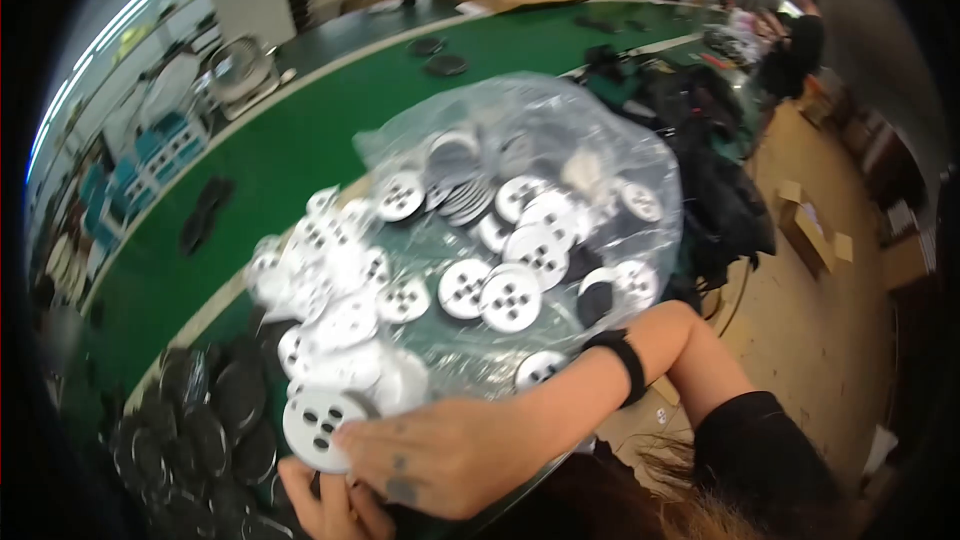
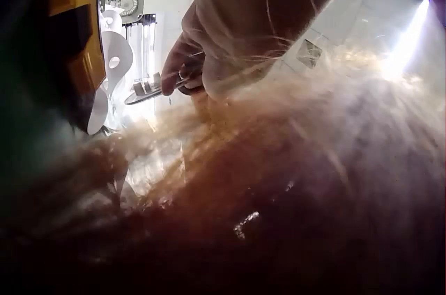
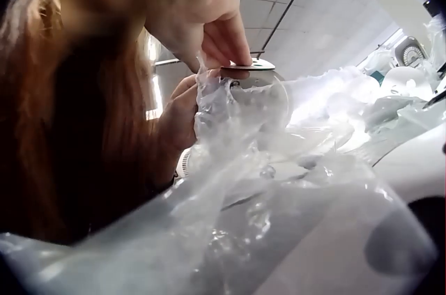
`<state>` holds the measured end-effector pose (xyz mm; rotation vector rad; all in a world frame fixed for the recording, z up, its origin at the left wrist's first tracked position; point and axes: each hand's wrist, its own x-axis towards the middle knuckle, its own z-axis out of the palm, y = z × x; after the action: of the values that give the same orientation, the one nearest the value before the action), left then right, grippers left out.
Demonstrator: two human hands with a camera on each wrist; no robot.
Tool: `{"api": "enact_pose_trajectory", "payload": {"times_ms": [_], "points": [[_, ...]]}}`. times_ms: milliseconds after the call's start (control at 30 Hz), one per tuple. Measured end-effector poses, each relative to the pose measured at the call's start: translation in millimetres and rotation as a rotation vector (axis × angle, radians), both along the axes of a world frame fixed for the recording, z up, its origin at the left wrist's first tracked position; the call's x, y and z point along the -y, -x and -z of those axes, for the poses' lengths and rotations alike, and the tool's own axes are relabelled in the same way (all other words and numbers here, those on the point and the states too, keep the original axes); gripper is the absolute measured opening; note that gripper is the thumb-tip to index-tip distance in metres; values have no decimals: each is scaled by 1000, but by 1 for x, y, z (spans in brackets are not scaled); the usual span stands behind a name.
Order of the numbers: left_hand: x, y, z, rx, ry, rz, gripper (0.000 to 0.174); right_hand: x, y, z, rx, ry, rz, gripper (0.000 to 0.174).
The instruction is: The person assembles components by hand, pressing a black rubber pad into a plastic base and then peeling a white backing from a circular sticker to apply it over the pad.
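Note:
A white round disc with several dark oval holes [image 1: 322, 430] is between both hands at the lower left of the head view. My left hand [image 1: 335, 508] holds it from below with bent fingers, mostly hidden under the right hand. The right hand [image 1: 455, 455] lays its fingertips on the disc's right edge. In the left wrist view the left hand [image 2: 209, 65] grips the thin disc [image 2: 144, 96] by its edge. The right wrist view has the right hand [image 3: 195, 16] pressing fingertips on the top of the disc [image 3: 256, 64], the left hand [image 3: 180, 117] beneath.
White holed discs [image 1: 345, 320] are piled just beyond the hands. A clear plastic bag [image 1: 620, 155] with more discs lies behind the right forearm. Black round pieces [image 1: 240, 395] are heaped at the left on the green table [image 1: 270, 155]. Black items lie at the right; a person stands far back.

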<state>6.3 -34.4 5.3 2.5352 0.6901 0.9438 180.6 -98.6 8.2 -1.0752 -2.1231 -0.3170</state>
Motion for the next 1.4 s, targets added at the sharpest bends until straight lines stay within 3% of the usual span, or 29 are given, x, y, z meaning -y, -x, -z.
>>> {"api": "enact_pose_trajectory", "payload": {"times_ms": [133,200,533,733,833,1000,1133,1200,1333,1400], "points": [[2,-1,-2,25,-28,3,16,-11,5,8,-51,-208,8,26],[2,0,-6,19,-25,8,17,-12,4,5,-206,85,-114,20],[2,2,0,11,108,-33,21,-21,-3,9,-104,-17,-127,20],[-1,6,7,-43,-4,-50,21,-19,-2,4,-46,137,-139,19],[2,3,7,-19,-8,-73,20,-13,-4,-4,-78,6,-108,23],[3,3,7,26,-49,-62,20,-13,-1,0,-112,-78,-66,12],[2,4,1,17,-12,-52,22,-21,2,10,-230,39,-136,19],[5,3,0,16,27,-63,22,-19,-2,9,-28,75,-88,20],[3,1,-3,-6,12,-40,22,-12,-8,-1,-124,15,-117,22],[3,3,-3,-46,-14,-42,23,-10,-8,-5,-136,168,-150,28]]}}
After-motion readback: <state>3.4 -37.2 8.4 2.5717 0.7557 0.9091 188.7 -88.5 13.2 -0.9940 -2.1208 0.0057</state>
